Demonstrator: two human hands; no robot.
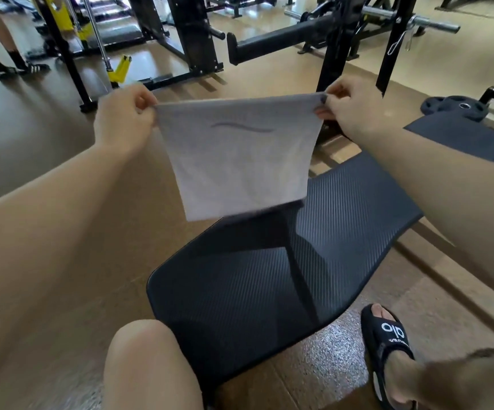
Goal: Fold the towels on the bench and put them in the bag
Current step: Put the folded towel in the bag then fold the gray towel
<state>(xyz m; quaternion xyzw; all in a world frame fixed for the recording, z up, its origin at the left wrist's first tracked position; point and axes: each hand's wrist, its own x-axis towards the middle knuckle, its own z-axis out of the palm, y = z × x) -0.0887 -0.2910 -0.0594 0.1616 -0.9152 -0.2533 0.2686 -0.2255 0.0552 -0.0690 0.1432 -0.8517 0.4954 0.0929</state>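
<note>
A pale grey towel (237,161) hangs in the air above the black ribbed bench (257,279). It is stretched flat between my two hands, folded over at least once, with its lower edge free above the pad. My left hand (121,116) pinches the top left corner. My right hand (349,108) pinches the top right corner. No bag is in view.
A black weight rack (195,39) and a barbell (411,19) stand on the tan floor beyond the bench. Weight plates (453,106) lie at the right. Another person's feet (18,65) stand at the far left. My knee (148,365) and sandalled foot (388,347) flank the bench.
</note>
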